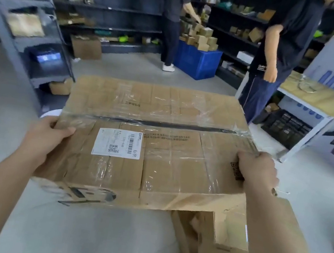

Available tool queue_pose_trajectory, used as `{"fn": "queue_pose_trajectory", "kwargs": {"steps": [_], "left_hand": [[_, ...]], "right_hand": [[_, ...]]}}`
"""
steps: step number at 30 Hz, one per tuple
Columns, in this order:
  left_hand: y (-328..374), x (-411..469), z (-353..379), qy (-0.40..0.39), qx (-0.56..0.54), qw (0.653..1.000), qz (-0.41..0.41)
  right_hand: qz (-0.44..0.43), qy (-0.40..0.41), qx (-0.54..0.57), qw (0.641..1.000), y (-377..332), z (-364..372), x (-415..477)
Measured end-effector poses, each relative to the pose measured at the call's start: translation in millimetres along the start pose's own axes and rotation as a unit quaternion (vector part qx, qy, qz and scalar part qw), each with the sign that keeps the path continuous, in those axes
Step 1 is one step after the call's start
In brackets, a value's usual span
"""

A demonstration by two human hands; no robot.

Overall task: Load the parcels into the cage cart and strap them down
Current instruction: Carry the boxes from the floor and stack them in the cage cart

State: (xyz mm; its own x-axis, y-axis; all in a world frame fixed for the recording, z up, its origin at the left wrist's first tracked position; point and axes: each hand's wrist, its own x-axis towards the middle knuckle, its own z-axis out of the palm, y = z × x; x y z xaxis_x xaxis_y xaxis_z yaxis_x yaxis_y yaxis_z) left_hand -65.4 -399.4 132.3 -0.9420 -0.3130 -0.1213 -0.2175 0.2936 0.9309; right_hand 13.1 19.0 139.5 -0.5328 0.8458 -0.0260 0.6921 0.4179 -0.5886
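Observation:
A large brown cardboard parcel (158,146), wrapped in clear tape and bearing a white shipping label, fills the middle of the head view, held up off the floor. My left hand (44,140) grips its left edge with the thumb on top. On the right edge, my right hand (256,172) grips with fingers curled over the top. More cardboard parcels (220,242) lie on the floor below, partly hidden by my right arm. No cage cart or strap is visible.
Two people stand ahead: one (173,19) at a blue crate (195,62) piled with small boxes, one (280,56) close behind the parcel on the right. Dark shelving (105,9) lines the back and left. A white table (317,99) stands at right.

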Motion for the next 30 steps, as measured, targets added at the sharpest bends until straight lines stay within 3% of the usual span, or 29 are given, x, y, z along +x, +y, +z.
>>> {"fn": "queue_pose_trajectory", "kwargs": {"steps": [7,15,30], "left_hand": [[-54.5,-56.8,-155.9,0.166,-0.023,0.984,-0.057],[-121.1,-168.8,-317.9,0.334,-0.03,0.938,-0.085],[-203.8,-387.5,-566.3,0.535,-0.001,0.833,-0.142]], "right_hand": [[-0.128,-0.074,0.005,0.989,-77.5,48.1,-91.5],[-0.265,-0.201,0.016,0.943,-154.1,107.9,-251.8],[-0.433,-0.325,0.066,0.838,-196.4,138.2,-595.0]]}}
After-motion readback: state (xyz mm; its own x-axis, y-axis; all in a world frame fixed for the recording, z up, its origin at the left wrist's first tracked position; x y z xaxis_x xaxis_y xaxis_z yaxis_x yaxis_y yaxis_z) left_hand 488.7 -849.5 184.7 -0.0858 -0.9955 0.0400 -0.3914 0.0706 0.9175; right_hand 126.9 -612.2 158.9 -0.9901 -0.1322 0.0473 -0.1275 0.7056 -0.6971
